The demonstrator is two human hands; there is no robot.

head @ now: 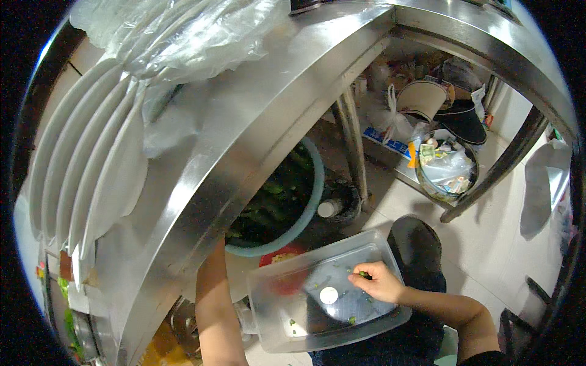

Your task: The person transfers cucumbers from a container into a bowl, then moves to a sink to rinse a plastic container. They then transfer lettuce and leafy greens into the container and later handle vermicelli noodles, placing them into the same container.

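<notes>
My right hand [376,282] is over the right part of a translucent plastic bin [274,320], its fingers closed around small green vegetable pieces [365,275]. A white round thing [328,295] and several green scraps [351,320] show in the bin's bottom. My left forearm reaches up under the steel table's edge; the left hand is hidden there, beside a large light-blue tub [316,183] of dark green vegetables [279,196]. Partly behind the bin is a red container [286,255] with pale contents.
A stainless steel table [256,137] overhangs the tub, bearing nested white plastic pieces [91,151] and clear plastic bags [206,41]. A bottle with a white cap [329,208] lies near the tub. A filled waste basket [446,192] stands near a table leg [494,169].
</notes>
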